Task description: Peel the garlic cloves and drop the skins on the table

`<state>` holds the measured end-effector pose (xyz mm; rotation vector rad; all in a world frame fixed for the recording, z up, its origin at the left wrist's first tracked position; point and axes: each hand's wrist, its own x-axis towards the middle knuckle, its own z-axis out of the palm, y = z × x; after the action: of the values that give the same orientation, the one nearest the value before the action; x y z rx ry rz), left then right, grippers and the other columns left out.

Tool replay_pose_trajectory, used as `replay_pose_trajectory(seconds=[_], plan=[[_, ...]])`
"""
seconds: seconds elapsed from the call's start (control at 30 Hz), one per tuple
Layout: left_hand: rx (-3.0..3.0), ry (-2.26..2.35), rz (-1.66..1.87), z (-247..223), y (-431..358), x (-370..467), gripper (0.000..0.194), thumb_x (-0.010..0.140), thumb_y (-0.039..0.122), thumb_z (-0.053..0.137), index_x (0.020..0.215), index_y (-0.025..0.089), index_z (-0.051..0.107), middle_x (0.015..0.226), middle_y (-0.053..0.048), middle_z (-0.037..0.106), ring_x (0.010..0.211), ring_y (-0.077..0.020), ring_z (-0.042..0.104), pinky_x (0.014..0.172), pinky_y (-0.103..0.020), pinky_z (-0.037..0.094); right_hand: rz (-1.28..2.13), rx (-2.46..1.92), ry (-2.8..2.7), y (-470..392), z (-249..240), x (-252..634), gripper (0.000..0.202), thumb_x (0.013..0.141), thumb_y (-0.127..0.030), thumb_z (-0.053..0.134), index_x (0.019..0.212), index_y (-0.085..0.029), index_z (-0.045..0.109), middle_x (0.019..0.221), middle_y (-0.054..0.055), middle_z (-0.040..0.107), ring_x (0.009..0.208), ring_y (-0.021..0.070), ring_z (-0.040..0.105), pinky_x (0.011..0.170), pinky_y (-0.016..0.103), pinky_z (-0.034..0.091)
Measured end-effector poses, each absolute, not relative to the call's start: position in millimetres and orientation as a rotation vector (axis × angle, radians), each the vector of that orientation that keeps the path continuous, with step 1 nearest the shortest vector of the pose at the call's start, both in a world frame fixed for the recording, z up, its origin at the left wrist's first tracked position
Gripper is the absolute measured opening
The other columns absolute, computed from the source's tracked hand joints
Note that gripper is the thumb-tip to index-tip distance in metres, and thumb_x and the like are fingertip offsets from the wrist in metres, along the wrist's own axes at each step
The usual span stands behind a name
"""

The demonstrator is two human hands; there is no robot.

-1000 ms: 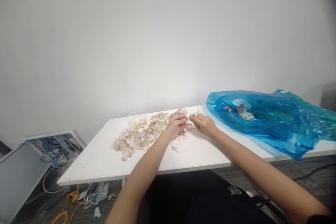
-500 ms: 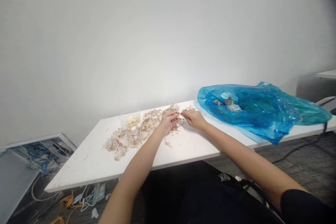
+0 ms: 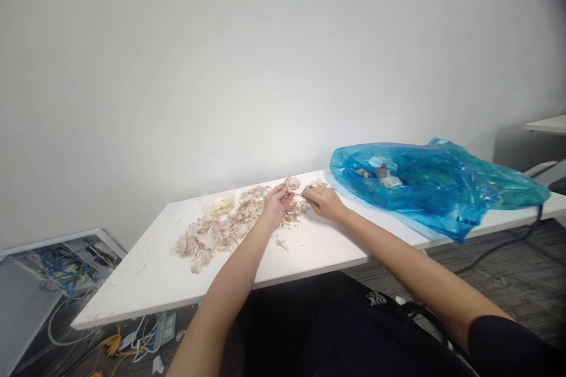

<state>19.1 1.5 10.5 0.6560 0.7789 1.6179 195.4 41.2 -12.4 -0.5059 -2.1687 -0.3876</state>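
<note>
Since gap between hands has widened, left hand (image 3: 276,205) grips small brown-skinned garlic clove (image 3: 288,189); right hand (image 3: 326,202), palm down, pinches thin dark sliver (image 3: 297,194).

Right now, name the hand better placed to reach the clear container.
The left hand, I'd judge: it is nearer the clear container, though its fingers hold a small piece; the right hand is farther off, toward the blue bag.

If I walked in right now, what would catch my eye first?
Probably the big, shiny blue plastic bag, sprawled across the right part of the white table. Next, the heap of pale, papery skins left of centre, with a clear container of pale pieces behind it. Between heap and bag, the left hand and right hand work close together.
</note>
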Motion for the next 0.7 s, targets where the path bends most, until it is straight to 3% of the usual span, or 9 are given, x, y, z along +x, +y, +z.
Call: replay_pose_trajectory(seconds=[0.17, 0.37, 0.7], plan=[[0.645, 0.821, 1.711, 10.7, 4.6, 12.7, 0.012, 0.075, 0.005, 0.069, 0.077, 0.013, 0.06, 0.072, 0.0, 0.063, 0.069, -0.0076, 0.063, 0.084, -0.024, 0.054, -0.343, -0.584, -2.224, 39.1, -10.2, 195.7, 0.031, 0.098, -0.026, 0.034, 0.093, -0.017, 0.064, 0.079, 0.007, 0.066, 0.075, 0.0143, 0.058, 0.068, 0.023, 0.036], [0.892, 0.871, 1.518, 5.8, -2.8, 16.5, 0.024, 0.068, 0.011, 0.076, 0.089, 0.013, 0.065, 0.077, -0.002, 0.065, 0.073, -0.0102, 0.064, 0.087, -0.031, 0.053, -0.28, -0.765, -2.255, 39.2, -10.3, 193.6, 0.03, 0.098, -0.029, 0.038, 0.1, -0.018, 0.065, 0.09, 0.008, 0.069, 0.083, 0.0162, 0.062, 0.071, 0.024, 0.038], [0.962, 0.868, 1.48, 3.2, -4.5, 19.3, 0.029, 0.064, 0.014, 0.08, 0.089, 0.013, 0.064, 0.08, -0.003, 0.065, 0.075, -0.0114, 0.065, 0.083, -0.03, 0.053, -0.222, -0.867, -2.259, 39.1, -10.9, 192.9, 0.03, 0.098, -0.03, 0.038, 0.108, -0.018, 0.064, 0.1, 0.008, 0.07, 0.089, 0.0168, 0.064, 0.074, 0.024, 0.042]])
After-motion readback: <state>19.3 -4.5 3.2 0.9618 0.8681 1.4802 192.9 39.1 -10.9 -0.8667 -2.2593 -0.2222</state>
